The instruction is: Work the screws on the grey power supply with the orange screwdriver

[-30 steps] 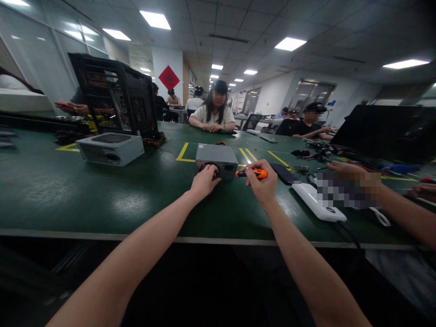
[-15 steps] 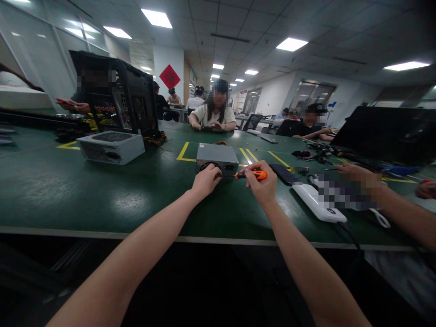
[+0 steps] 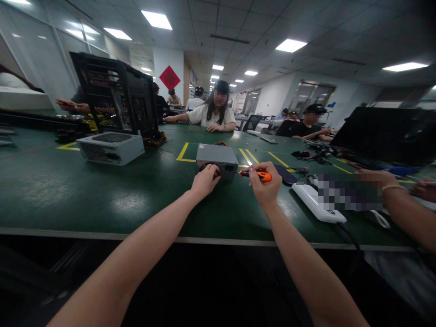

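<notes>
A grey power supply box (image 3: 216, 156) lies on the green table (image 3: 68, 190) straight ahead. My left hand (image 3: 205, 180) rests on its near face with the fingers curled over the front edge. My right hand (image 3: 265, 183) is closed round an orange-handled screwdriver (image 3: 259, 174), whose tip points left at the box's right front corner. Both forearms reach out from the table's near edge.
A second power supply (image 3: 111, 147) and an open black computer case (image 3: 116, 97) stand at the left. A white flat device (image 3: 316, 203) and a dark phone (image 3: 285, 174) lie to the right, where a co-worker's arm (image 3: 402, 209) rests. Other people sit at the far side.
My right hand with the screwdriver has shifted slightly right. The co-worker's arm at the right has moved. The person across the table has stretched one arm out to the left.
</notes>
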Demonstrator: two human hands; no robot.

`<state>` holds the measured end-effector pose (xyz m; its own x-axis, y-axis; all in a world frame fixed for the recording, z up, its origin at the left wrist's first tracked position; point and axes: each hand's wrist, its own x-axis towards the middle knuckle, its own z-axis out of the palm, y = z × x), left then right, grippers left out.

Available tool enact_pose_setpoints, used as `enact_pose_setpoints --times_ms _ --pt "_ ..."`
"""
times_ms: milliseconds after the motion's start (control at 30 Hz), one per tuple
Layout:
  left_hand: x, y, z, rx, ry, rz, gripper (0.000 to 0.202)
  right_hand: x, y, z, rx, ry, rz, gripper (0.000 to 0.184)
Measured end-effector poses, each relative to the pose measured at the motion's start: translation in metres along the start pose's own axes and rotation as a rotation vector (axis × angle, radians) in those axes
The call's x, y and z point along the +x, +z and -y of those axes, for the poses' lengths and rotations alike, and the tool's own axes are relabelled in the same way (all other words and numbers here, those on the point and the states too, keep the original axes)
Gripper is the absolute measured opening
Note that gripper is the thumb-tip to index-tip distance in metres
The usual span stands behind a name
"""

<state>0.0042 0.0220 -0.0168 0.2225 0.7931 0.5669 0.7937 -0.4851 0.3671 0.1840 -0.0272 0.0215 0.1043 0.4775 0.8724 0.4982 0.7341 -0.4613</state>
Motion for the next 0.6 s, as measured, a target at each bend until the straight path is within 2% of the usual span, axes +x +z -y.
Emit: enact_pose_setpoints --times_ms 133,267,600 --pt "-0.0002 0.0019 0.0002 -0.007 0.022 0.033 0.013 -0.0009 0.0001 -0.0005 -0.012 -0.033 -0.012 0.004" --pt "-0.0001 0.0033 0.0000 -0.034 0.050 0.061 0.018 -0.0016 0.0009 0.0003 -0.006 -0.047 0.001 0.003" --pt "0.0005 0.0077 0.0036 -0.080 0.087 0.034 0.031 -0.0012 0.0025 0.0013 0.007 -0.090 0.063 0.003"
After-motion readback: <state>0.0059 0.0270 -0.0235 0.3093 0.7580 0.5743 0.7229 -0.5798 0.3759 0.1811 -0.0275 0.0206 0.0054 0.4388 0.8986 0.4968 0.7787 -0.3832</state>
